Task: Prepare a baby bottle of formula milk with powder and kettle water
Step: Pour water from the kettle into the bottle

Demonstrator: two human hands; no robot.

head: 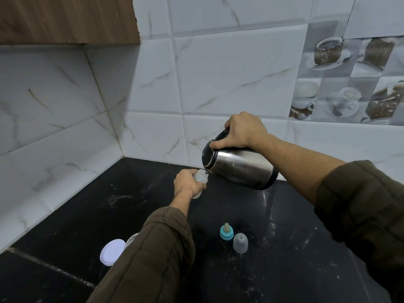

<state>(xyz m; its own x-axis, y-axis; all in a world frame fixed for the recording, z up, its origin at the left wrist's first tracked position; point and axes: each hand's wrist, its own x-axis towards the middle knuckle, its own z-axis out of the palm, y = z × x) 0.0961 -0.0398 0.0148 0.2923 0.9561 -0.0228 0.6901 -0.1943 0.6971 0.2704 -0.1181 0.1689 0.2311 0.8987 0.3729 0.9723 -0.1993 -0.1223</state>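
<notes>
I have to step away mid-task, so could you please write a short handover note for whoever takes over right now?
Left hand: gripping the open baby bottle upright, whether on or above the black counter cannot be told.
Right hand: holding the steel kettle by its handle, tipped with spout at the bottle mouth.
Teat ring and clear cap stand on the counter in front; white lid lies left, beside a partly hidden jar.
Done: bottle opened, pouring under way. Powder cannot be confirmed.
Left: finish water, fit teat and cap.

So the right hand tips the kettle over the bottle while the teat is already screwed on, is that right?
Not quite. The head view shows the teat standing apart on the counter; the bottle in the left hand is open. The right hand does tip the kettle over it.
</notes>
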